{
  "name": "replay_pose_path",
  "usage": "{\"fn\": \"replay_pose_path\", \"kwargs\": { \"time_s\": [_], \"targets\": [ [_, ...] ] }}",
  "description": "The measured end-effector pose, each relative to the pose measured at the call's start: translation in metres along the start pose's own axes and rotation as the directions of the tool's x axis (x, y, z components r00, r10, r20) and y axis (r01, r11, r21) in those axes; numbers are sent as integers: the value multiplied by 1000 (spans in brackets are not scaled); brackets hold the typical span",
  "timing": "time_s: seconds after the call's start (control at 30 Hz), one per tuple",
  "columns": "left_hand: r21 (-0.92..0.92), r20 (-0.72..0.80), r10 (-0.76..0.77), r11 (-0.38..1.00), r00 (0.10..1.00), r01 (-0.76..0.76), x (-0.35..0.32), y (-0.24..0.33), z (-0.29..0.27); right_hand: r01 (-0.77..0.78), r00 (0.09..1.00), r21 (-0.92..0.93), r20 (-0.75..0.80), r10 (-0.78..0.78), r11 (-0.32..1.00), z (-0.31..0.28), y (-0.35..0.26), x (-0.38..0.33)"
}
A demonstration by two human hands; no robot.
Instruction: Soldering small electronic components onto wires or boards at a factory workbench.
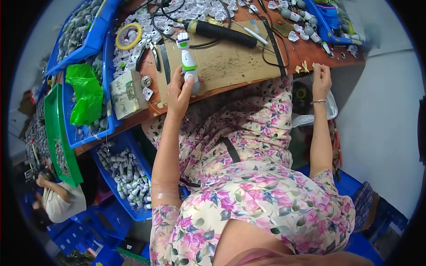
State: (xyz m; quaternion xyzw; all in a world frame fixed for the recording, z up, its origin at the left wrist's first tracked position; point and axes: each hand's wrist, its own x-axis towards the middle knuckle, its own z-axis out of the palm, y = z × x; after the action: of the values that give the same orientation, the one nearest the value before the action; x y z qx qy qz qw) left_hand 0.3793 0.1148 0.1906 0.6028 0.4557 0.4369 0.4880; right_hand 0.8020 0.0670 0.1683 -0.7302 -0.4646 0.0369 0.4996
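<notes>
Upright in my left hand (178, 95) is a white toy arm (188, 57) with lime-green bands and a small fist at its top. My fingers close round its grey lower end, over the near left edge of a cardboard sheet (226, 64). My right hand (322, 79) is at the table's front edge on the right, fingers bent and pressed together. Small pieces of yellowish tape (304, 66) stick along the edge beside it. Whether a piece is between those fingers is too small to make out.
A black cylindrical tool (224, 33) with a cable lies across the cardboard. Left of it are pliers (155, 57), a yellow tape roll (128, 36) and many white parts. Blue bins (106, 88) of parts flank the table. A white bag (330, 108) hangs below. Another person (66, 201) sits far left.
</notes>
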Motion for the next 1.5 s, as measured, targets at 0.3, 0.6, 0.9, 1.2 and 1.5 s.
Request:
{"fn": "replay_pose_path", "kwargs": {
  "time_s": [0.3,0.6,0.9,1.2,1.5],
  "targets": [
    [42,-43,69,997,997,-67,2,-2,2,212,899,334,302,-318,918,62,-117,-17],
    [42,6,44,998,999,-44,4,1,-2,755,592,-131,557,-582,643,184,-173,11],
    [98,58,-40,995,998,34,8,-4,-12,698,574,-115,680,-456,707,186,-175,27],
    [-58,-17,119,991,993,-119,2,24,-12,819,538,-103,480,-693,564,180,-183,13],
    [-27,-287,392,909,874,-417,-5,30,-18,-853,158,210,976,-147,478,183,-221,-75]
  ]
}}
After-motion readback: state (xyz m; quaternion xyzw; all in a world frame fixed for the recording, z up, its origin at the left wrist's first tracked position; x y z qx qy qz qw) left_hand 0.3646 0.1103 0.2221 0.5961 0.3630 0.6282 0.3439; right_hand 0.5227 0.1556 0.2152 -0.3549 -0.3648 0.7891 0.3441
